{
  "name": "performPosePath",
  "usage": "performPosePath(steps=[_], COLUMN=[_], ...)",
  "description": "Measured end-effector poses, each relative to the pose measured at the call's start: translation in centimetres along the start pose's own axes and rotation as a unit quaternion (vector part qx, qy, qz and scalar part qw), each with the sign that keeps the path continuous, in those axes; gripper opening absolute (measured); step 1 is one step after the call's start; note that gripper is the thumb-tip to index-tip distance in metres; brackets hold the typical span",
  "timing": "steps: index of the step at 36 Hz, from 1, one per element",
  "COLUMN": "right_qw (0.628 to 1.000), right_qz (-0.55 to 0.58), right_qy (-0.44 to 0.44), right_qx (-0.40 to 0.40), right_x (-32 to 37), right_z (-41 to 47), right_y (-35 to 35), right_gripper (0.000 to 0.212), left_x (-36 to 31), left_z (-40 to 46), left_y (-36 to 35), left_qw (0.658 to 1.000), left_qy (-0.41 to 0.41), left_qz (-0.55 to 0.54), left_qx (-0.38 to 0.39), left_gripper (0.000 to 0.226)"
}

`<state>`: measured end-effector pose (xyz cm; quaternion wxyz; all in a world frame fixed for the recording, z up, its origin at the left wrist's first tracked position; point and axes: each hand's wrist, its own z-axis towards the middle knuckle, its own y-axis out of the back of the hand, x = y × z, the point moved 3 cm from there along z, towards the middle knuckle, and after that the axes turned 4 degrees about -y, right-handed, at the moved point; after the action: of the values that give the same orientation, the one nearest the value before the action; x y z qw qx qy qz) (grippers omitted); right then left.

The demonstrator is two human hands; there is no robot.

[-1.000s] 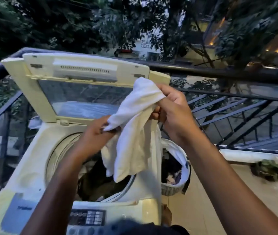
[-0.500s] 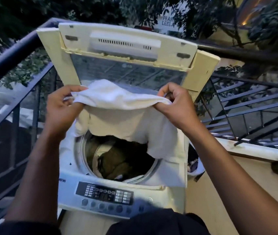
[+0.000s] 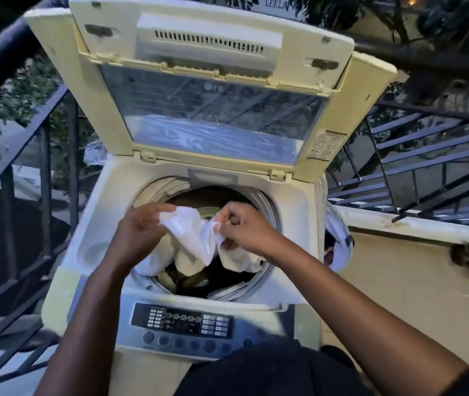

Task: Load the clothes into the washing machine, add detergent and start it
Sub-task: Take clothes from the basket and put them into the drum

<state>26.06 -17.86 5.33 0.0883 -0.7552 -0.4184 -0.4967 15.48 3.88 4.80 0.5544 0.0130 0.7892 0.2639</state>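
Observation:
A cream top-loading washing machine (image 3: 101, 224) stands before me with its lid (image 3: 213, 81) raised upright. A white cloth (image 3: 190, 238) droops into the round drum opening, over dark clothes (image 3: 199, 278) lying inside. My left hand (image 3: 139, 232) holds the cloth's left end with fingers curled over it. The cloth's right end is pinched by my right hand (image 3: 242, 227), just above the drum. The control panel (image 3: 182, 321) with its buttons runs along the machine's front edge.
A white laundry basket (image 3: 339, 235) with clothes stands right of the machine on the tiled balcony floor (image 3: 399, 281). Dark metal railings (image 3: 41, 167) run along the left and behind. A low white ledge (image 3: 413, 227) borders the right side.
Both hands have lowered the white cloth from in front of the lid down into the drum opening. The hands have come closer together. The view has tilted further down.

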Motion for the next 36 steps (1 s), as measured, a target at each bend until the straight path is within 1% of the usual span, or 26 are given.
performPosePath(steps=[1, 3, 4, 6, 9, 14, 17, 19, 21, 23, 26, 31, 36], right_qw=[0.999, 0.993, 0.991, 0.992, 0.996, 1.000, 0.998, 0.996, 0.992, 0.987, 0.978, 0.962, 0.956], right_qz=[-0.022, -0.081, -0.099, -0.097, -0.069, -0.025, 0.000, 0.031, 0.059, 0.072, 0.094, 0.116, 0.122], right_qy=[-0.024, -0.045, -0.043, -0.035, -0.019, 0.010, 0.018, 0.014, 0.009, 0.011, -0.002, -0.033, -0.079], right_qx=[0.031, 0.070, 0.077, 0.072, 0.044, -0.015, -0.058, -0.086, -0.113, -0.143, -0.185, -0.245, -0.256], right_x=[-0.5, -1.2, -1.5, -1.9, -2.6, -3.1, -3.5, -4.2, -5.0, -6.0, -8.0, -12.5, -17.2], right_z=[-0.1, -0.3, -0.5, -0.8, -1.2, -2.9, -4.4, -5.3, -6.2, -7.0, -8.1, -8.8, -8.6], right_y=[-0.5, -1.1, -1.2, -1.0, -0.1, 2.8, 5.1, 6.7, 8.3, 10.2, 13.4, 18.9, 24.6], right_gripper=[0.009, 0.012, 0.013, 0.011, 0.007, 0.012, 0.008, 0.009, 0.011, 0.016, 0.023, 0.017, 0.015], left_x=[0.3, 0.6, 0.7, 0.7, 0.2, -2.4, -4.4, -5.5, -6.6, -8.1, -10.9, -14.9, -17.5], left_z=[-0.1, -0.2, -0.2, -0.5, -0.8, -1.8, -2.4, -2.4, -2.3, -2.2, -2.0, -0.6, 1.0], left_y=[-0.3, -0.7, -1.0, -1.2, -1.7, -3.7, -5.6, -7.4, -9.4, -11.6, -15.2, -21.7, -29.5], left_qw=[1.000, 0.998, 0.997, 0.997, 0.997, 0.996, 0.994, 0.993, 0.990, 0.987, 0.983, 0.976, 0.980], left_qy=[0.004, 0.005, 0.005, 0.006, 0.000, -0.018, -0.027, -0.038, -0.046, -0.060, -0.059, -0.054, -0.021], left_qz=[0.011, 0.050, 0.047, 0.026, 0.020, 0.003, 0.004, -0.008, -0.022, -0.022, -0.057, -0.085, -0.110], left_qx=[0.022, 0.047, 0.057, 0.073, 0.080, 0.088, 0.102, 0.112, 0.130, 0.147, 0.166, 0.191, 0.166], left_gripper=[0.041, 0.037, 0.035, 0.029, 0.029, 0.025, 0.035, 0.029, 0.022, 0.025, 0.025, 0.026, 0.026])
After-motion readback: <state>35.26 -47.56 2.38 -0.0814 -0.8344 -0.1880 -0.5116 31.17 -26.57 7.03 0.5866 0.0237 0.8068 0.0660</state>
